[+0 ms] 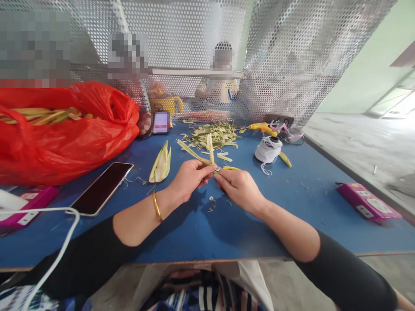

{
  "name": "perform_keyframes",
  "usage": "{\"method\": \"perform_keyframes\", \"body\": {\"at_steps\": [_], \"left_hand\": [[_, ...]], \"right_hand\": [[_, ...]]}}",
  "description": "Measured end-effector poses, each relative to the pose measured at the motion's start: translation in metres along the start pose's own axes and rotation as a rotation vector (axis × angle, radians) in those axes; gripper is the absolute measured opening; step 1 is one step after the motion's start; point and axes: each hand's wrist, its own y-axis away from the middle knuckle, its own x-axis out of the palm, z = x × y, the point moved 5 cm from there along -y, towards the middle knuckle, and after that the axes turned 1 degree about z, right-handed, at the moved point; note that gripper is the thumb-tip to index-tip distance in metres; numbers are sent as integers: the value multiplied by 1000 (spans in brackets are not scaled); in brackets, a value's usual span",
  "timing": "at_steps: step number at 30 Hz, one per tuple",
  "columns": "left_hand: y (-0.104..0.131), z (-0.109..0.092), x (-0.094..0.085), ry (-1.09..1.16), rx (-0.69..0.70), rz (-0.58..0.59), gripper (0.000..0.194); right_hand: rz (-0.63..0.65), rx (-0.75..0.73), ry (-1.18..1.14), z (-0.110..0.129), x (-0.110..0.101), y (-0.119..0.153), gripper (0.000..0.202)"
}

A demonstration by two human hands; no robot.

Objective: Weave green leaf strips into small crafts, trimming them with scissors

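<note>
My left hand [191, 178], with a gold bangle on the wrist, pinches narrow pale-green husk strips [210, 149] that fan upward in a V. Close against it, my right hand [240, 188] is closed around a small yellow-handled tool [231, 168]. Its metal tip meets the base of the strips between my fingers; most of the tool is hidden, so its exact kind is unclear. Left of my hands lies a folded husk [161, 164]. Beyond them is a heap of cut husk scraps [212, 136], and a few tiny trimmings [211, 203] lie below my fingers.
A red plastic bag [106, 129] of husks fills the left, near a phone [101, 188] and a purple power strip [39, 203]. At right are a white thread spool [268, 149], a yellow glue gun [261, 127] and another power strip [369, 201]. Perforated screening [181, 34] stands behind.
</note>
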Motion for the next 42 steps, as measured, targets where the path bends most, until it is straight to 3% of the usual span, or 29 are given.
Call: {"method": "perform_keyframes", "body": {"at_steps": [6,11,15,19,22,24,28,33,37,38,40,42], "left_hand": [[1,2,0,-65,-3,-14,28],[-2,5,-3,31,-113,115,29],[-3,1,-7,60,-121,106,22],[1,5,-1,59,-193,149,21],[4,10,4,50,-240,163,18],[5,12,5,47,-260,140,14],[2,16,3,22,-311,107,13],[1,19,3,-39,-316,162,24],[8,18,8,-48,-339,238,26],[10,18,10,-50,-346,253,26],[12,17,14,-75,-347,283,24],[14,18,16,-124,-332,298,21]], "right_hand": [[5,-31,-30,8,4,5,33],[83,-6,-41,3,5,3,32],[63,28,-114,-4,-5,0,45],[-132,212,-410,-21,-16,-7,47],[-97,246,-708,-24,-7,-12,44],[-88,261,-769,-25,-2,-12,42],[-204,342,-710,-34,5,-10,38],[-147,432,-709,-49,9,-14,34],[-499,217,-322,-43,-26,-12,32],[-508,129,-222,-36,-30,-11,29],[-404,-3,-111,-22,-28,-11,17],[-247,-30,-91,-14,-18,-12,13]]}}
